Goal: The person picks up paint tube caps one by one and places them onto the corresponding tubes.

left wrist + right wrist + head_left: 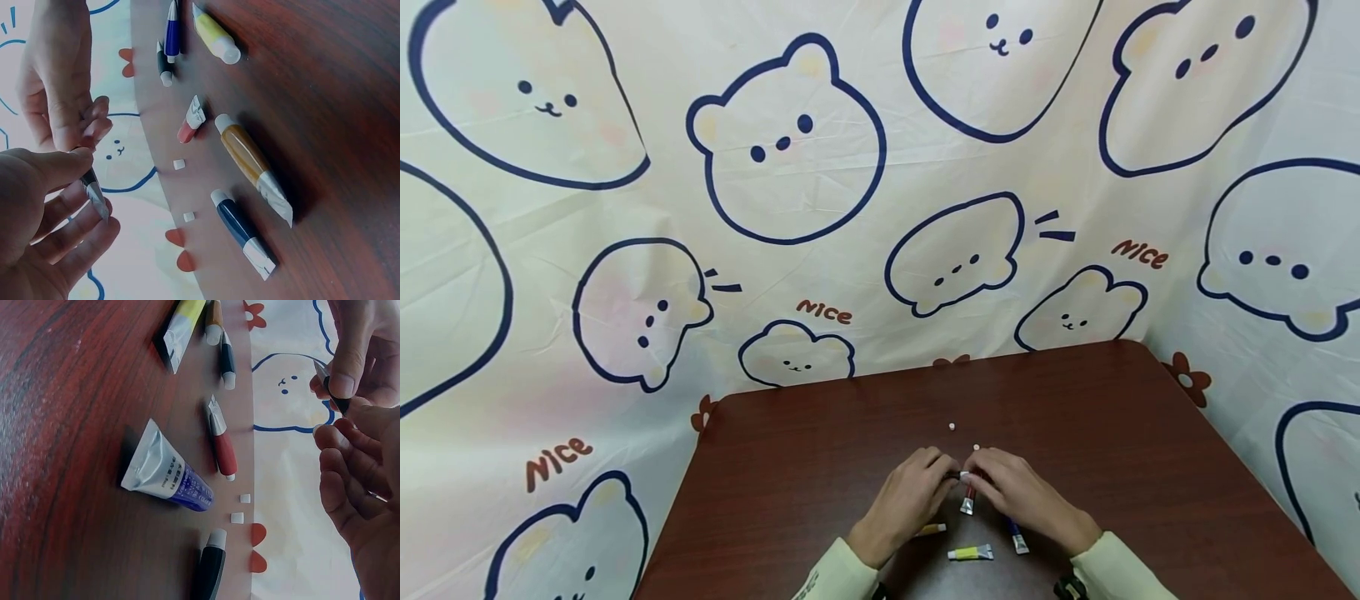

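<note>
To the left of the red tube (967,502) on the table (1112,433), the left hand (910,490) is pinching a black tube (90,177) just beyond the red tube, its other fingers bending loosely; a brown tube (933,529) is lying near left. Two white caps (952,427) are sitting beyond the red tube, a yellow tube (968,552) nearer. Rightward, the right hand (1028,496) is pinching the black tube's other end, and a blue tube (1017,538) is lying near right.
</note>
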A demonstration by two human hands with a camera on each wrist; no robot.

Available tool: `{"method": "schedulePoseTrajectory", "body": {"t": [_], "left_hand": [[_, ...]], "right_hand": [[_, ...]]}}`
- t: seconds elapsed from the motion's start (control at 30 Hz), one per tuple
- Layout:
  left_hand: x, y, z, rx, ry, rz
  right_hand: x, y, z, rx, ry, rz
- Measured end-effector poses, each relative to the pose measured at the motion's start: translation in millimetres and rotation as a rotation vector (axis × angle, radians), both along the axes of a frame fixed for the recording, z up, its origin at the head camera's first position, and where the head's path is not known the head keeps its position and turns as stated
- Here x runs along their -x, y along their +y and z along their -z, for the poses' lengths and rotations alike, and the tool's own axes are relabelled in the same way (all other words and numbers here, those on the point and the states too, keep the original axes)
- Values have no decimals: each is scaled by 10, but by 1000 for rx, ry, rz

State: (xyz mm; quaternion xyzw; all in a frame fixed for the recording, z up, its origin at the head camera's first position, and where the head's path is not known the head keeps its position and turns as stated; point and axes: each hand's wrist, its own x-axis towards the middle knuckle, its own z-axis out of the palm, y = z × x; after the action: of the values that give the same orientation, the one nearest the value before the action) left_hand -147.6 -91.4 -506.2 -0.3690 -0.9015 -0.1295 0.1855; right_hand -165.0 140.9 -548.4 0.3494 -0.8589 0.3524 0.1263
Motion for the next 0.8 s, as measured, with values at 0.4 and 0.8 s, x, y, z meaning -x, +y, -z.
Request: {"method": "schedulePoseTrajectory", "body": {"t": [0.4, 0.8], "left_hand": [[18, -1, 14, 3, 23, -4], [35, 11, 10, -8, 17, -8]], "right_hand": [[30, 0, -12, 34, -30, 9], [45, -11, -19, -9, -5, 13]]}}
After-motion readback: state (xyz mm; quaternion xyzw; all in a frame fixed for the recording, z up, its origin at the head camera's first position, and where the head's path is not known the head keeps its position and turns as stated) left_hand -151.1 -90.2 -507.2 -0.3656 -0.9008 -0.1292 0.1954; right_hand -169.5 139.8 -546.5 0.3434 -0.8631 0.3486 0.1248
